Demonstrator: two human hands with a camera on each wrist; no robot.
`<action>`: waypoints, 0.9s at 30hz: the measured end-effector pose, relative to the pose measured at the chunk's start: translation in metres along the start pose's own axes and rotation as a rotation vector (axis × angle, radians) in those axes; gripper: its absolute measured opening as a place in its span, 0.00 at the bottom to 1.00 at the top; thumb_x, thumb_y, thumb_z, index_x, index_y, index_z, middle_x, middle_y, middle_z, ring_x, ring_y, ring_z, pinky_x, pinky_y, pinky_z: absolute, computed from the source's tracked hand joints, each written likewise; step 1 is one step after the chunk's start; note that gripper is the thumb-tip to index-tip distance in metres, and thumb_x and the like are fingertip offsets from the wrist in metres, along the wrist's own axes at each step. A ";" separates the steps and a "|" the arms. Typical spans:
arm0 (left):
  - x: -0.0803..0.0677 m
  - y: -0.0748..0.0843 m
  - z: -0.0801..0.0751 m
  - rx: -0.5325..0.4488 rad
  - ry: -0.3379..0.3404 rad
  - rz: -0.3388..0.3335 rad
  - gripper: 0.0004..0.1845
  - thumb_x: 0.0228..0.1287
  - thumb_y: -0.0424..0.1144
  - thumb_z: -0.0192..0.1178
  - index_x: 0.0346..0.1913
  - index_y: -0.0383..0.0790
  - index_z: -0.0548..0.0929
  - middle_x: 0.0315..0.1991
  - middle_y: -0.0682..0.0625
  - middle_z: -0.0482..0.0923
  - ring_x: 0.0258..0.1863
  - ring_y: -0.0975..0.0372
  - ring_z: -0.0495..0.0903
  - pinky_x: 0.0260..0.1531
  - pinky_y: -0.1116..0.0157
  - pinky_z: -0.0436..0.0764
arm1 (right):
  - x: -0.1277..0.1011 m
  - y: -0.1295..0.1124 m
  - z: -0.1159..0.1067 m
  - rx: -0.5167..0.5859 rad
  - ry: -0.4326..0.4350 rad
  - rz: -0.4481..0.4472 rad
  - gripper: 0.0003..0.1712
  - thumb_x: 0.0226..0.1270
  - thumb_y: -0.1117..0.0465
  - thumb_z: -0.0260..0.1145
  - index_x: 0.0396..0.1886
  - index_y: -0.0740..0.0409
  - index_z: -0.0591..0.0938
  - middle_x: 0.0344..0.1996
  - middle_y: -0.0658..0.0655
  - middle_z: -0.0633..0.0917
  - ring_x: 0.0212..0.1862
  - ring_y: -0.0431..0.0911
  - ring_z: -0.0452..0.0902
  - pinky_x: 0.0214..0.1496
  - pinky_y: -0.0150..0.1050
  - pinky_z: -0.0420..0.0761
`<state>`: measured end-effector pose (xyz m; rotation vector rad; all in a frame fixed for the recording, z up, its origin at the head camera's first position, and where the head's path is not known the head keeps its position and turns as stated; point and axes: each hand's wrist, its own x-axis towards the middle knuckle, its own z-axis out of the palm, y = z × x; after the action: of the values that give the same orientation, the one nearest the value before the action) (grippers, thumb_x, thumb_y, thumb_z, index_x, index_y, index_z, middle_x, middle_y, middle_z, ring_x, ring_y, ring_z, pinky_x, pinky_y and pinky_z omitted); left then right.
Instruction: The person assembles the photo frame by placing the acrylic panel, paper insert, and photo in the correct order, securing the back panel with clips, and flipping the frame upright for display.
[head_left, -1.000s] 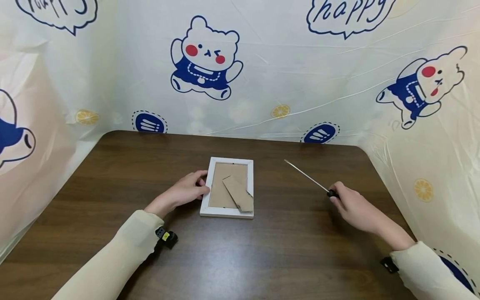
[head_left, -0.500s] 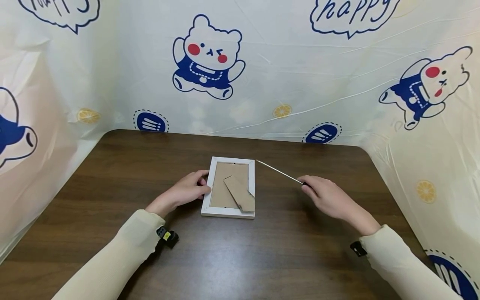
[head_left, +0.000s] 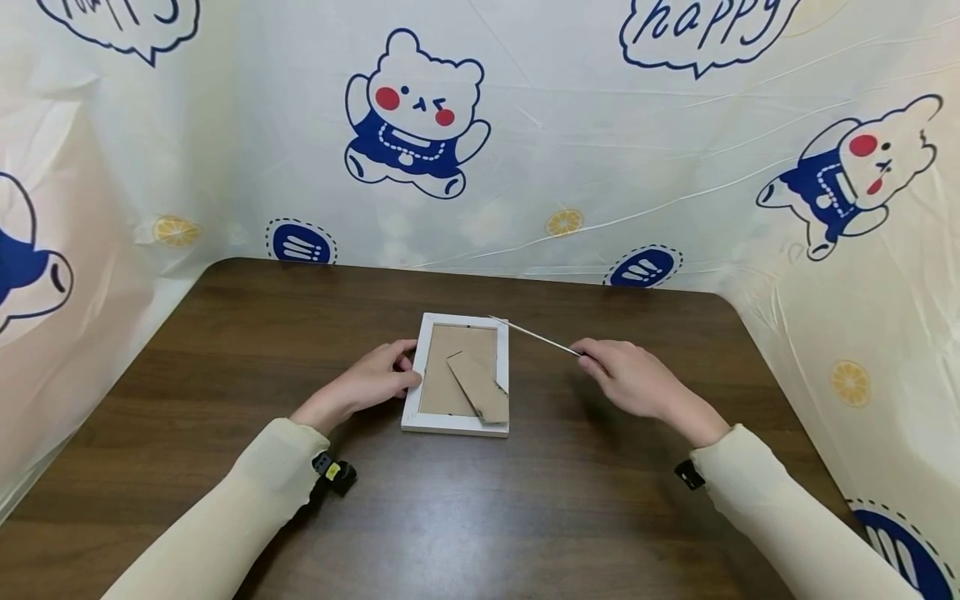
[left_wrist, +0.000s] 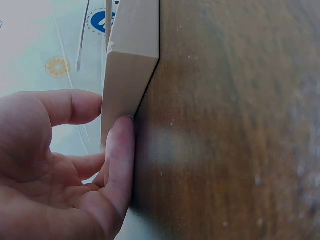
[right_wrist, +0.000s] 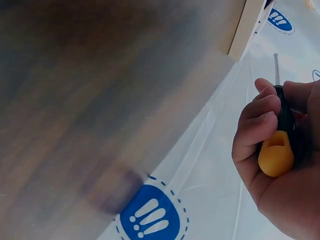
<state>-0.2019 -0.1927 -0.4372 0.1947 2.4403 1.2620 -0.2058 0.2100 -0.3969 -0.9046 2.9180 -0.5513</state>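
The left hand [head_left: 367,379] holds the left edge of a white frame [head_left: 453,423] between bent fingers and thumb; the right hand [head_left: 633,379] is curled round the handle of a screwdriver [right_wrist: 276,156]. The frame lies back upward, mid-table, a cardboard flap [head_left: 480,387] slanting across its back. The screwdriver's tip is at the frame's top right corner; contact is unclear. Beyond the brown table [head_left: 450,517] hangs a bear-printed sheet [head_left: 540,125].
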 end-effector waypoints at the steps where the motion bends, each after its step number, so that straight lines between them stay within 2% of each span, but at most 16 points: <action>1: 0.000 0.000 0.000 0.000 0.000 0.000 0.40 0.69 0.37 0.60 0.81 0.31 0.62 0.52 0.38 0.74 0.41 0.54 0.84 0.46 0.58 0.86 | 0.003 -0.001 0.000 -0.003 -0.002 0.003 0.17 0.84 0.59 0.59 0.64 0.59 0.84 0.49 0.55 0.89 0.47 0.48 0.84 0.56 0.55 0.84; 4: 0.000 0.000 0.000 -0.001 0.000 -0.002 0.39 0.69 0.37 0.60 0.81 0.31 0.62 0.52 0.38 0.74 0.41 0.54 0.84 0.46 0.58 0.86 | 0.011 -0.004 -0.001 -0.019 -0.010 0.006 0.17 0.84 0.58 0.59 0.64 0.58 0.84 0.52 0.55 0.90 0.52 0.50 0.87 0.59 0.57 0.84; 7: -0.001 0.000 -0.001 0.002 -0.001 -0.003 0.40 0.69 0.37 0.60 0.81 0.31 0.62 0.52 0.38 0.74 0.41 0.54 0.85 0.46 0.59 0.86 | 0.019 -0.007 -0.001 -0.032 -0.019 0.000 0.17 0.84 0.58 0.59 0.63 0.58 0.85 0.52 0.56 0.90 0.52 0.52 0.88 0.59 0.57 0.84; 14: -0.002 0.001 -0.001 0.009 0.001 -0.007 0.39 0.69 0.37 0.60 0.81 0.32 0.62 0.51 0.38 0.73 0.41 0.54 0.84 0.45 0.60 0.86 | 0.034 -0.009 -0.002 -0.050 -0.054 -0.008 0.17 0.85 0.57 0.58 0.62 0.57 0.86 0.46 0.54 0.91 0.42 0.48 0.85 0.51 0.55 0.85; 19: -0.001 0.001 -0.001 0.002 -0.003 -0.013 0.39 0.70 0.37 0.60 0.81 0.32 0.62 0.51 0.38 0.73 0.43 0.54 0.83 0.46 0.59 0.86 | 0.040 -0.010 -0.003 -0.058 -0.091 0.008 0.17 0.85 0.56 0.57 0.61 0.56 0.86 0.40 0.53 0.90 0.35 0.46 0.80 0.43 0.50 0.82; 27: -0.001 0.000 -0.002 0.001 0.001 -0.016 0.39 0.70 0.38 0.60 0.81 0.33 0.62 0.52 0.39 0.72 0.43 0.54 0.83 0.47 0.59 0.86 | 0.045 -0.012 -0.005 -0.055 -0.126 0.009 0.17 0.86 0.55 0.57 0.60 0.55 0.86 0.39 0.55 0.89 0.35 0.47 0.79 0.43 0.50 0.82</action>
<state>-0.2014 -0.1945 -0.4360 0.1750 2.4380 1.2547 -0.2372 0.1775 -0.3854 -0.8971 2.8355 -0.3995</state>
